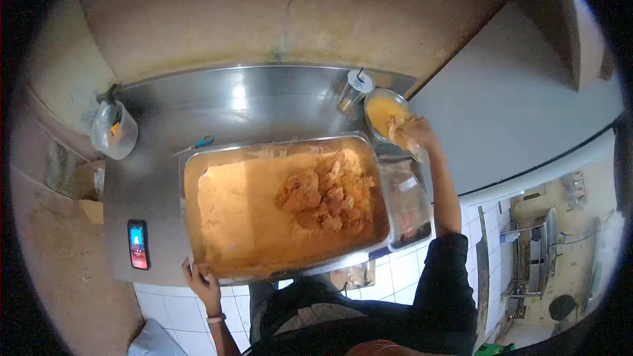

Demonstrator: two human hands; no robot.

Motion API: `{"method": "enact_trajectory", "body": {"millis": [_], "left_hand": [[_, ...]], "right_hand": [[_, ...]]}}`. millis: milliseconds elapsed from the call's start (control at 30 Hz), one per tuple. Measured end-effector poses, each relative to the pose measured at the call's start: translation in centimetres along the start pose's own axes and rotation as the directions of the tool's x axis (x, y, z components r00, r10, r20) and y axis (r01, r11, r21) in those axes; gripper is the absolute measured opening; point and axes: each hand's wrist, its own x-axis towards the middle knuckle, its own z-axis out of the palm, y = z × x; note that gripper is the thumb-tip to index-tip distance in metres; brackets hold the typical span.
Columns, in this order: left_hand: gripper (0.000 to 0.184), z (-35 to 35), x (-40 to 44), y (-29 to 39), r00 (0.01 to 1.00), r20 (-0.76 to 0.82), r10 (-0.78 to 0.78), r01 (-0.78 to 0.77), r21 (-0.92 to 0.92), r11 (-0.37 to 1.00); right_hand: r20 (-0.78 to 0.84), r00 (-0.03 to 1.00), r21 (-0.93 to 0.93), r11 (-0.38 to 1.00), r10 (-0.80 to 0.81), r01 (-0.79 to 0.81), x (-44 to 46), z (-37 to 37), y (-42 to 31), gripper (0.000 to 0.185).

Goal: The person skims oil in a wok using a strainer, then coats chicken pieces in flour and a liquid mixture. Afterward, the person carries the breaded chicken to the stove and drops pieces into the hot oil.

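Coated pieces (326,191) heap in the right half of the tray (277,147); the left hand (203,282), fingers spread, meets its near-left corner. Far right, the right hand (420,133) bends caked fingers over the bowl (366,116), grip unclear; knocking it could spill yellow liquid (384,108).

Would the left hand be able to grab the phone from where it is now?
Probably yes: the left hand is at the near left corner of the metal tray, and nothing seems to block the way across the tabletop to the phone.
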Motion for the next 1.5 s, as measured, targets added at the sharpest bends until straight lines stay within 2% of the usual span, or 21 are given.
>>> {"method": "enact_trajectory", "body": {"millis": [33, 67, 167, 233, 267, 433, 567, 600, 667, 700, 733, 767, 833, 867, 933, 1067, 1200, 1300, 1367, 1433, 1500], "left_hand": [[0.019, 0.3, -0.1, -0.3, 1.000, -0.011, -0.026, 0.026, 0.015, 1.000], [0.019, 0.7, -0.2, -0.4, 1.000, -0.014, -0.024, 0.025, 0.025, 0.999], [0.021, 1.0, -0.6, -1.2, 0.988, -0.115, -0.101, 0.083, -0.157, 0.984], [0.024, 0.4, -0.9, -2.5, 0.990, -0.061, 0.127, -0.112, 0.204, 0.973], [0.025, 0.8, -1.1, -2.2, 0.994, -0.100, 0.033, -0.029, 0.045, 0.999], [0.025, 0.8, -1.2, -2.7, 0.995, -0.092, -0.026, 0.031, 0.050, 0.998], [0.027, 0.8, -1.1, -1.8, 0.995, -0.080, -0.063, 0.065, 0.020, 0.998], [0.027, 0.6, -1.1, -2.2, 0.995, -0.081, -0.057, 0.059, 0.015, 0.998], [0.024, 0.5, -1.3, -3.7, 0.995, -0.009, -0.104, 0.104, -0.009, 0.995], [0.024, -0.1, -1.6, -3.9, 0.995, -0.010, -0.097, 0.096, -0.014, 0.995], [0.024, 0.5, -1.3, -3.2, 0.991, -0.027, -0.129, 0.128, -0.022, 0.992], [0.023, 0.8, -1.1, -2.5, 0.985, -0.043, -0.165, 0.164, -0.027, 0.986], [0.025, 0.5, -0.5, -1.9, 0.999, -0.040, -0.035, 0.039, 0.088, 0.995], [0.026, 0.4, -0.2, -1.1, 0.998, 0.013, -0.066, 0.066, -0.025, 0.997], [0.029, -0.1, -0.1, 0.2, 0.999, 0.026, -0.033, 0.035, -0.083, 0.996], [0.034, -0.3, 0.2, -0.6, 0.999, 0.020, 0.037, -0.037, 0.010, 0.999], [0.044, -0.5, 0.4, 0.6, 0.994, -0.032, 0.104, -0.100, 0.109, 0.989], [0.055, -1.4, -1.1, 4.9, 0.990, -0.096, 0.098, -0.086, 0.125, 0.988], [0.063, -0.6, -1.7, 7.7, 0.951, 0.111, 0.289, -0.265, -0.187, 0.946], [0.065, -0.6, -1.6, 12.3, 0.883, 0.240, 0.404, -0.404, -0.050, 0.913], [0.056, 2.1, -1.2, 12.3, 0.916, 0.166, 0.364, -0.364, -0.035, 0.931]], "right_hand": [[0.094, 0.975, -0.476, 0.851, -0.201, 0.222, 2.0, 3.9, 4.3, 0.028], [0.090, 0.974, -0.468, 0.855, -0.206, 0.224, 3.5, 7.5, 7.1, 0.028], [0.036, 0.955, -0.237, 0.931, 0.293, -0.277, 6.4, 13.0, 9.7, 0.032], [0.034, 0.921, -0.128, 0.916, 0.388, -0.381, 7.1, 17.1, 10.6, 0.030], [-0.003, 0.925, -0.061, 0.923, 0.381, -0.380, 7.2, 19.2, 11.3, 0.030], [-0.265, 0.938, 0.310, 0.941, 0.223, -0.136, 7.2, 21.2, 15.9, 0.029], [-0.134, 0.954, 0.302, 0.928, 0.269, -0.219, 5.9, 15.5, 15.3, 0.027], [-0.196, 0.970, 0.548, 0.837, 0.146, -0.015, 6.1, 14.9, 15.2, 0.027], [-0.293, 0.955, 0.729, 0.656, 0.041, 0.195, 5.5, 13.4, 14.6, 0.026], [-0.132, 0.924, 0.635, 0.746, 0.358, -0.199, 4.2, 10.6, 12.5, 0.031], [-0.031, 0.759, 0.466, 0.681, 0.650, -0.564, 3.9, 8.4, 11.0, 0.042], [-0.033, 0.764, 0.468, 0.686, 0.644, -0.558, 3.4, 7.6, 9.9, 0.042], [-0.325, 0.800, 0.427, 0.833, 0.504, -0.351, 1.9, 6.4, 7.3, 0.036], [-0.317, 0.809, 0.428, 0.836, 0.495, -0.343, 1.0, 5.5, 5.6, 0.036], [-0.295, 0.914, 0.843, 0.526, 0.278, 0.111, -1.1, 3.1, 0.0, 0.033], [-0.140, 0.986, 0.878, 0.471, 0.085, 0.084, -5.4, 1.1, -12.3, 0.033], [-0.107, 0.993, 0.770, 0.627, -0.057, 0.119, -6.8, 4.8, -21.3, 0.032], [-0.106, 0.993, 0.651, 0.751, -0.050, 0.108, -7.6, 8.1, -26.8, 0.032], [-0.107, 0.994, 0.586, 0.807, -0.013, 0.074, -8.0, 9.9, -30.3, 0.032], [-0.121, 0.992, 0.536, 0.844, 0.048, 0.024, -8.4, 11.9, -33.5, 0.032], [-0.140, 0.985, 0.506, 0.862, 0.104, -0.019, -8.9, 13.1, -35.8, 0.031]]}}
